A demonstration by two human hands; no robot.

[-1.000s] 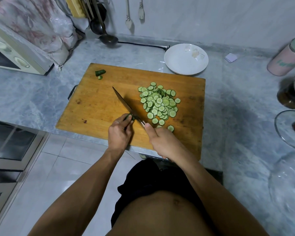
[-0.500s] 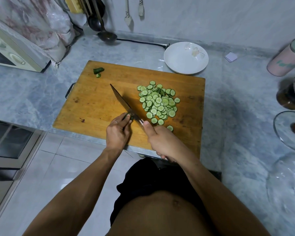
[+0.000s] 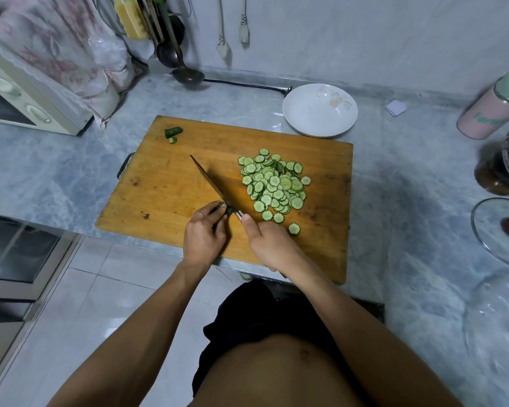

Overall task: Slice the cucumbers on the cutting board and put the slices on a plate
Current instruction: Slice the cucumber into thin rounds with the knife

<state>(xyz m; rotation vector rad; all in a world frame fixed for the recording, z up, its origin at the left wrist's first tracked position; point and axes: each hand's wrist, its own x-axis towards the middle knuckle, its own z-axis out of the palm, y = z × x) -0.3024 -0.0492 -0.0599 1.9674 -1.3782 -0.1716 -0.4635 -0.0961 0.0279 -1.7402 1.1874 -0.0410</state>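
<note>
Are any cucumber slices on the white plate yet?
No, the white plate holds no slices; the cucumber slices all lie in a pile on the cutting board, right of the knife.

We find only one piece of lettering: green script on the pink canister [image 3: 489, 117] at the far right of the surface [image 3: 71, 171], too blurred and cropped for us to read.

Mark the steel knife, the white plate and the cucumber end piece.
Steel knife [image 3: 209, 180], head view, middle of blade.
White round plate [image 3: 312, 113], head view, bare inner surface.
Dark green cucumber end piece [image 3: 173, 131], head view, its skin.
</note>
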